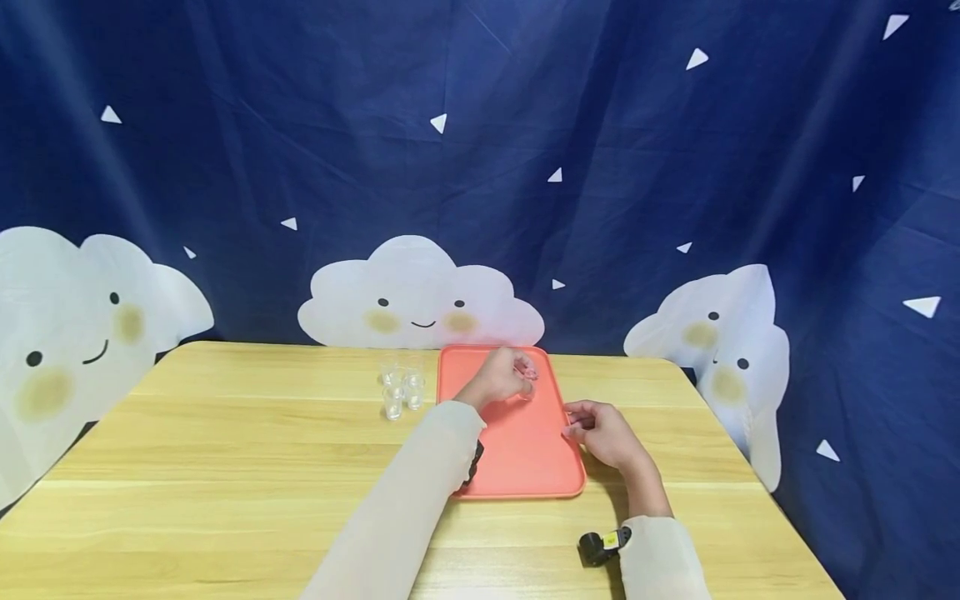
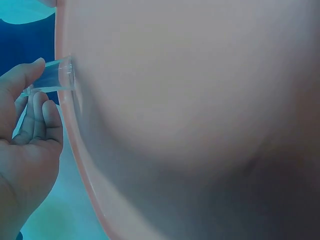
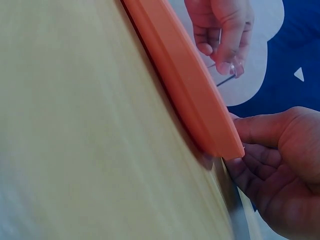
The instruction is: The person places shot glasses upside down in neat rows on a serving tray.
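My left hand (image 1: 497, 379) pinches a small clear shot glass (image 2: 66, 75) between thumb and fingers, its long axis roughly square to the coral tray (image 1: 517, 458), base facing it near the right rim; whether they touch, I can't tell. My right hand (image 1: 606, 432), nearer my body, grips that rim. More clear glasses (image 1: 412, 387) stand left of the tray on the wooden table (image 1: 225, 467).
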Motion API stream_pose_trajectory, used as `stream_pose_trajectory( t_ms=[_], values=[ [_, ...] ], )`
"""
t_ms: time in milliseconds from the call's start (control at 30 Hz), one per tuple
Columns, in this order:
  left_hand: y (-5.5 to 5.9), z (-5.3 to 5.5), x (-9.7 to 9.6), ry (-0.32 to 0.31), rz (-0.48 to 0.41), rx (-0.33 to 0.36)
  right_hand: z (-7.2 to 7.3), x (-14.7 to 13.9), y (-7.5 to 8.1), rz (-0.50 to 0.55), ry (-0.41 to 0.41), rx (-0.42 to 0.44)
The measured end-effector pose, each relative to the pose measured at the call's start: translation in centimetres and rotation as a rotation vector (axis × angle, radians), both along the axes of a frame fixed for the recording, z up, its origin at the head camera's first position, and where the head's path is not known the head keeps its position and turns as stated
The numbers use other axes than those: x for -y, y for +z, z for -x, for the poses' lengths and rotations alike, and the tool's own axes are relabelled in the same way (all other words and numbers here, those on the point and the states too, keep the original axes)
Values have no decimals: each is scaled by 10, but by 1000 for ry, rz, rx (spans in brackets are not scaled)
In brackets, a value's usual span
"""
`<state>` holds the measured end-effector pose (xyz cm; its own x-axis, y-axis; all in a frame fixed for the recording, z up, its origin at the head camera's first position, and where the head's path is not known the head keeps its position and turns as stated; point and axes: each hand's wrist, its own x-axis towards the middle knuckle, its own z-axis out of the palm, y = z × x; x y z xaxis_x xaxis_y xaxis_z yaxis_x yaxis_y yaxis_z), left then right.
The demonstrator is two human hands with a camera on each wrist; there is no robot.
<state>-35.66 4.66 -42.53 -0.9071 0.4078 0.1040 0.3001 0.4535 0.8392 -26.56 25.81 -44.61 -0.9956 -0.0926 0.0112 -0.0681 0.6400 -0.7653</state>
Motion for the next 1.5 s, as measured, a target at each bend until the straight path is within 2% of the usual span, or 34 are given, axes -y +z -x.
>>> stream_pose_trajectory(
  t_ms=[300, 500, 933, 1100, 1267, 1500],
  values=[
    [-3, 1, 1, 8, -11, 11, 0, 1, 1, 8, 6, 2],
    [2, 0, 1, 18, 27, 8, -1, 1, 1, 11, 9, -6],
    [34, 5, 16, -79, 59, -103, 0, 2, -2, 6, 19, -14],
    [46, 5, 24, -84, 112, -153, 0, 1, -2, 6, 4, -10],
    [58, 2, 35, -99, 120, -175, 0, 0, -2, 6, -9, 2],
    [71, 1, 57, -76, 147, -254, 0, 1, -1, 11, -6, 3]
  ],
)
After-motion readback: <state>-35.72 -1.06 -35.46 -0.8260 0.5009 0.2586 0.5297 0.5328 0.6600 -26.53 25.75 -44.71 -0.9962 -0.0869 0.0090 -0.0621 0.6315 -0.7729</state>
